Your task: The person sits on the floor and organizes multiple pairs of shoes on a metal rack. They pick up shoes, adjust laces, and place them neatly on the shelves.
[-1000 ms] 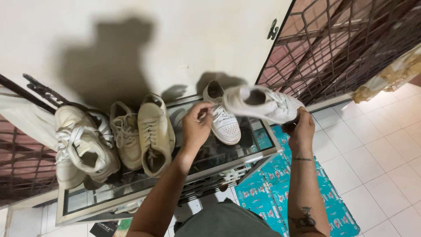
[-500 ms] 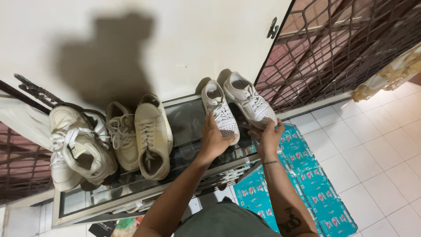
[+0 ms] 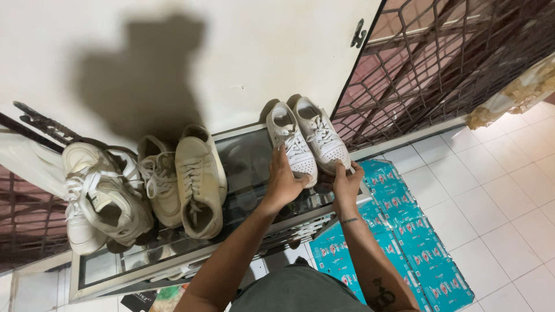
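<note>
Grip: left hand (image 3: pixel 284 182) closed on toe of left white sneaker (image 3: pixel 292 144); right hand (image 3: pixel 346 184) held toe of right white sneaker (image 3: pixel 321 134). Pair stood side by side on glass-topped shoe rack (image 3: pixel 243 159), beside beige shoes (image 3: pixel 199 179).

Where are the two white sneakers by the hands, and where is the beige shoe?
left white sneaker (image 3: pixel 292 144), head view, on its laces.
right white sneaker (image 3: pixel 325 137), head view, on its laces.
beige shoe (image 3: pixel 196 173), head view, on its laced top.

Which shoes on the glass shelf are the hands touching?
The white pair at the shelf's right end, beside the metal grille; the beige and piled white pairs lie untouched further left.
</note>
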